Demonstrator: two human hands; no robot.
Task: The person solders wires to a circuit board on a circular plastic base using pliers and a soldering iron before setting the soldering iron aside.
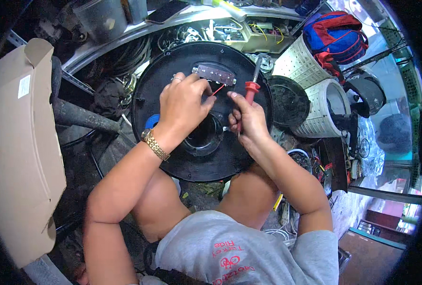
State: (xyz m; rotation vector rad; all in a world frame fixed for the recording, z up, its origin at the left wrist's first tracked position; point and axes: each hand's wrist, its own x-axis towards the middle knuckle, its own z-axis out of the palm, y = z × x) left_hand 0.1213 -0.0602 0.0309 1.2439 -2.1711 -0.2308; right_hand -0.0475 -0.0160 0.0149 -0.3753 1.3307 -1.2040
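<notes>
A round black plastic base lies bottom-up across my lap, with a raised ring around its middle. Near its far side is a small metal switch strip with a row of terminals. My left hand is over the base, its thumb and finger pinching a short red wire whose far end reaches the strip's near edge. In my right hand is a soldering iron with a red handle, its metal barrel pointing up and away from the base's right part. A blue round piece shows beside my left wrist.
A large cardboard box stands at the left. On the right are white perforated baskets, a blue-and-red bag and a black round disc. A lit lamp and a bin of electrical parts are at the back.
</notes>
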